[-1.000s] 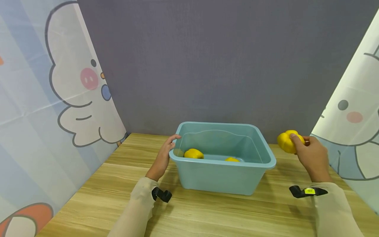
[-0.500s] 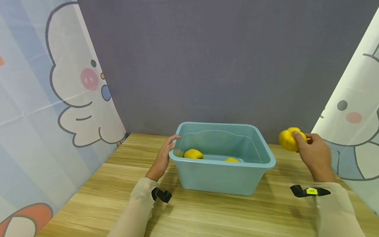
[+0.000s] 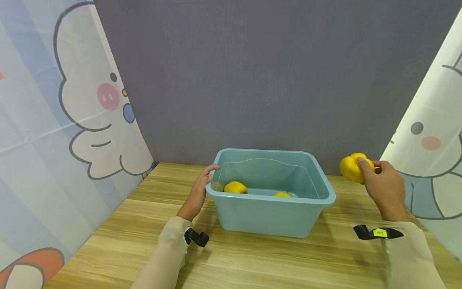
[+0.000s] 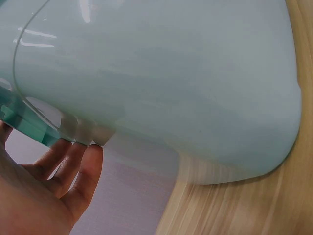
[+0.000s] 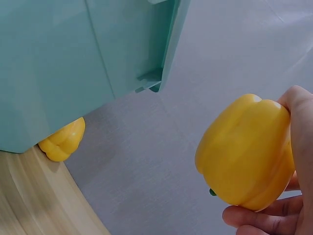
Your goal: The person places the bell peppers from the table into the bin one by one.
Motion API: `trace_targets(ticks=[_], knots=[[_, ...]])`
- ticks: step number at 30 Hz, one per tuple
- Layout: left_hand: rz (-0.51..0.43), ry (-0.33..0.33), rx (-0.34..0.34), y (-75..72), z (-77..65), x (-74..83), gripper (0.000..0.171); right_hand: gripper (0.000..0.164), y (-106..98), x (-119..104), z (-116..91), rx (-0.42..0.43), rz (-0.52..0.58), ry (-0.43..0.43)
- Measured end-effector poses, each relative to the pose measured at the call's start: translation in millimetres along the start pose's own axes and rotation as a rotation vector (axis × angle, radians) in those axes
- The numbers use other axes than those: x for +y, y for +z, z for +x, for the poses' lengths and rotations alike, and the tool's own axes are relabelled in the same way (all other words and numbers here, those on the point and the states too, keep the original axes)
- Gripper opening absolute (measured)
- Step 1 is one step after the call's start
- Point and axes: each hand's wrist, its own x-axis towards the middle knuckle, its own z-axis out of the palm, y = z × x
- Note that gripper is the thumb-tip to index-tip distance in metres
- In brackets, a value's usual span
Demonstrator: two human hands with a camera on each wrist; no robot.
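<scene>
Tub (image 3: 265, 216) open above, walls (image 3: 260, 176) blocking sideways entry

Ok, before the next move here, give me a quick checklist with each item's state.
1. Right hand holding the yellow pepper: ok.
2. Left hand on the rim of the bin, at its left end: ok.
3. Bin upright on the table: ok.
4. Held pepper clear of the bin: ok.
5. No pepper left outside: not ok; besides the held one, another pepper shows past the bin in the right wrist view.
6. Full count inside: cannot tell; two yellow pieces show, but the front wall hides some floor.
</scene>
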Motion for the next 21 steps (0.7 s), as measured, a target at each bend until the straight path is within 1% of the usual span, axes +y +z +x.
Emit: trace_targets(ticks=[6,17,21], knots=[[-0.003,0.003,0.002,0.0,0.8,-1.7,0.055,0.08,-3,-4,-1,0.003,0.009,-0.002],[-0.016,0.009,-0.005,0.0,0.1,-0.5,0.05,0.07,-11,-23,-9,0.071,0.054,-0.044],[-0.017,0.011,-0.01,-0.5,-0.1,0.0,0.05,0.068,-15,-27,-12,0.066,0.088,-0.056]])
